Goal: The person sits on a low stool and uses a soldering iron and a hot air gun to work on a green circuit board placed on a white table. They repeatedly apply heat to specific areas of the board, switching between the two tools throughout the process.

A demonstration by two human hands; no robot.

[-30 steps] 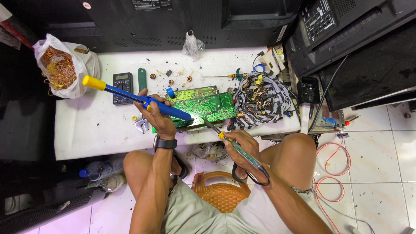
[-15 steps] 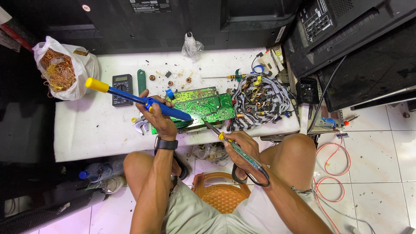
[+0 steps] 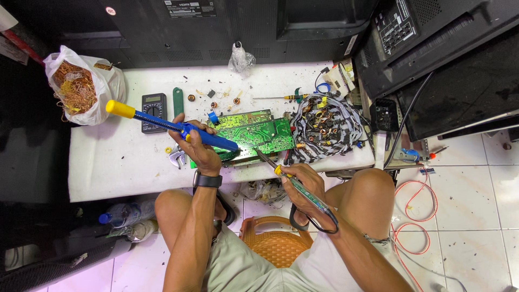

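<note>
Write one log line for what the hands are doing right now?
left hand: holds blue pump | right hand: holds iron | both tips at green board | table

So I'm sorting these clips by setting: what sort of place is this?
Most likely a small electronics repair shop. A green circuit board lies on the white bench, a digital multimeter sits nearby, and flat-screen televisions stand back-outward around it.

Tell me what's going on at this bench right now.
A seated person works on a green circuit board lying on a white table. The left hand holds a blue solder sucker with a yellow end, its tip at the board's near edge. The right hand holds a soldering iron, its tip on the same edge. A multimeter and a wire bundle lie nearby.
</note>
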